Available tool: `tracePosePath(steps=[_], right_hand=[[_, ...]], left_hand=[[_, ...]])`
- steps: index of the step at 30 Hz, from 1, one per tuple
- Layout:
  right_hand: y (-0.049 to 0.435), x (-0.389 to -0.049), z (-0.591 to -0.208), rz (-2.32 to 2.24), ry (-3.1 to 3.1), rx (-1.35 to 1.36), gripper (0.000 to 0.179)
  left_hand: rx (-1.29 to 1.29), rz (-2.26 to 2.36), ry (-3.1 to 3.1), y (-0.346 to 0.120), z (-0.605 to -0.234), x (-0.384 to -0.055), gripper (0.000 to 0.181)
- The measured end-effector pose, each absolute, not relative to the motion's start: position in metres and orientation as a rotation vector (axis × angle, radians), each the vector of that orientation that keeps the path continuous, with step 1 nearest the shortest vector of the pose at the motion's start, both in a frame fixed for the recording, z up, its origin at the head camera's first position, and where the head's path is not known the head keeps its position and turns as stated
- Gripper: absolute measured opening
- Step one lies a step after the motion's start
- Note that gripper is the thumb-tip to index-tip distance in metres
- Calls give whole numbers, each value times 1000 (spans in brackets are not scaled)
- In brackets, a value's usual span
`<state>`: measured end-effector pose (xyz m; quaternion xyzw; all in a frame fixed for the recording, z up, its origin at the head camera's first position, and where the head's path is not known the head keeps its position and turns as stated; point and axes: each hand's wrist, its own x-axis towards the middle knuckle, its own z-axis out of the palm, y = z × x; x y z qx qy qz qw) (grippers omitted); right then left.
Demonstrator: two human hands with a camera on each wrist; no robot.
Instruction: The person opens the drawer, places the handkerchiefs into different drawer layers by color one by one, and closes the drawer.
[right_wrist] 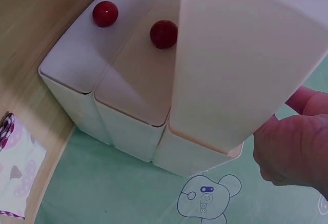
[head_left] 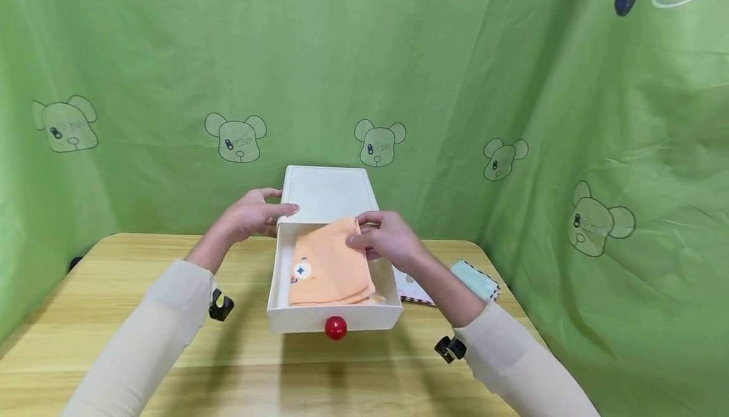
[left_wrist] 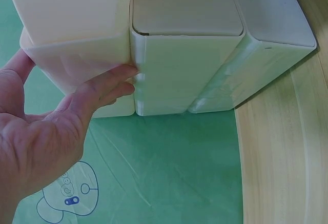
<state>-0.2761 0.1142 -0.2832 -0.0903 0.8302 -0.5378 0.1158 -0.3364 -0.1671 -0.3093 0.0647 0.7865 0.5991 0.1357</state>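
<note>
A white drawer unit (head_left: 327,190) is the topmost of a stack, and its drawer (head_left: 302,321) with a red knob (head_left: 335,328) is pulled out. Inside the drawer lies a folded orange cloth (head_left: 330,262) with a small printed face. My right hand (head_left: 390,240) pinches the cloth's upper right edge, thumb on top of it. My left hand (head_left: 256,214) steadies the top unit's left side, thumb over the top edge; in the left wrist view its fingers (left_wrist: 105,83) lie fairly straight along the unit's side wall.
Below are two more drawer units, a middle one (right_wrist: 138,85) and a bottom one (right_wrist: 77,62), both pushed in. Right of the stack on the wooden table (head_left: 142,297) lie a pink-and-white patterned cloth (head_left: 414,290) and a mint cloth (head_left: 476,281). A green curtain (head_left: 319,75) hangs behind.
</note>
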Motion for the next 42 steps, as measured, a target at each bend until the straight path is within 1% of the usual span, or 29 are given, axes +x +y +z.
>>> tracePosePath(steps=[11, 20, 29, 34, 42], right_hand=[[117, -275, -284, -1465, 2518, -320, 43], [118, -272, -281, -1327, 2586, -364, 42], [121, -268, -274, -1174, 2599, -403, 56], [128, -269, -268, -1163, 2567, -400, 52], [139, -267, -257, -1305, 2438, -399, 43]], left_hand=[[194, 1732, 2283, -167, -308, -334, 90], [204, 1734, 2279, -167, -308, -334, 89], [194, 1715, 2295, -167, -308, -334, 90], [195, 1713, 2290, -168, -310, -335, 90], [197, 1710, 2306, -168, -309, -336, 91]])
